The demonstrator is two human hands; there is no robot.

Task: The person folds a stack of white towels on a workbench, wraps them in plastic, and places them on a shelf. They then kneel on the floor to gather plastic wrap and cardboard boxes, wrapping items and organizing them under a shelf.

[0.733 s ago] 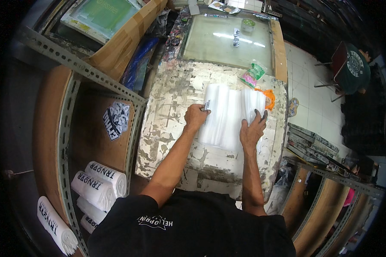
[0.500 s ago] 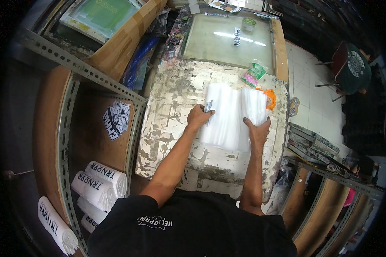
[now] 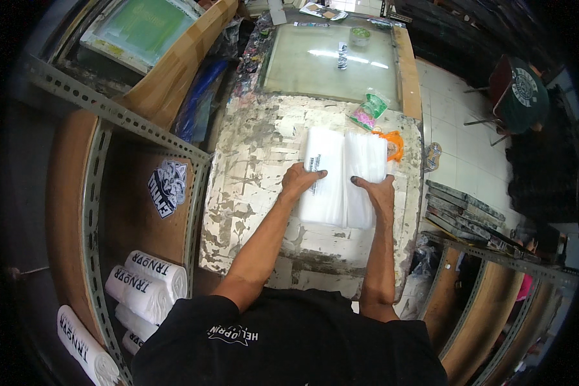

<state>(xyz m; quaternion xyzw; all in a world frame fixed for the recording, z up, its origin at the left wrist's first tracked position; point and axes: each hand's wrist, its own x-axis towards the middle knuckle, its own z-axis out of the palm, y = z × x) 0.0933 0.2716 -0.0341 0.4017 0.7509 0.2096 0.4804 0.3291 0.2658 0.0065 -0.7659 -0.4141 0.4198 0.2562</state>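
A thick stack of white, translucent plastic bags (image 3: 323, 198) lies on the worn table, parted by a lengthwise crease into two halves. My left hand (image 3: 302, 181) grips its left edge, thumb on top over some dark print and the fingers hidden beneath. Around the right edge my right hand (image 3: 377, 191) is closed, its dark-tipped thumb pressing the top near the crease. Just past the stack's far right corner sits an orange plastic item (image 3: 397, 145), partly covered. Beyond that lies a small clear packet (image 3: 369, 111) with green and pink on it.
The table (image 3: 244, 186) has a paint-flaked top. At its far end is a glass panel (image 3: 302, 64) bearing a small green-lidded tub (image 3: 360, 36). Rolled white bundles (image 3: 141, 286) fill a shelf at the left. A metal-framed rack (image 3: 489, 257) and a chair (image 3: 518, 93) stand right.
The stack's two halves have come closer to a flat, open-book shape, with a sharper crease between them. My right thumb has moved inward over the right half. The whole view has shifted slightly.
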